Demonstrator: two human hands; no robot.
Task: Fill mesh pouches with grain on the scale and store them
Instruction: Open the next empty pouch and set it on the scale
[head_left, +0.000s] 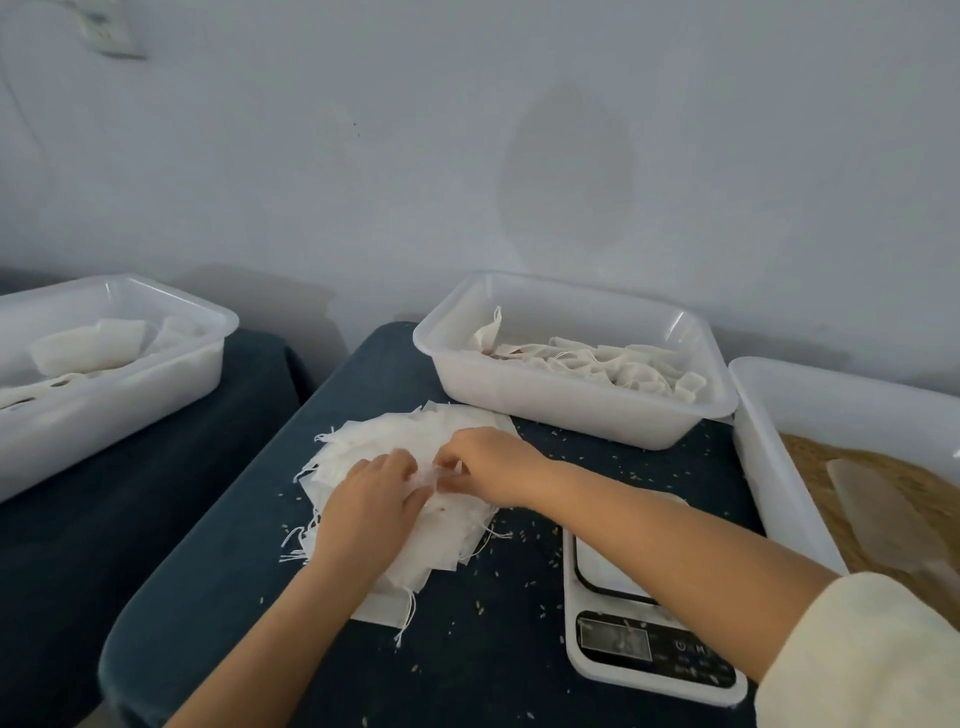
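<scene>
Both hands pinch one pouch (441, 475) (fingertips hidden) atop the stack (395, 457).

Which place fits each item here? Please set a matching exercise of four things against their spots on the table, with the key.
Things:
1. pile of empty mesh pouches
2. scale
3. grain tray
4. tray of filled pouches

Places:
A. far right edge of view
B. under both hands, mid-table
C. at the back, by the wall
D. near side, right of the pile

Pairs: 1-B, 2-D, 3-A, 4-C. The left hand and right hand both pinch a pouch on top of the pile.
</scene>
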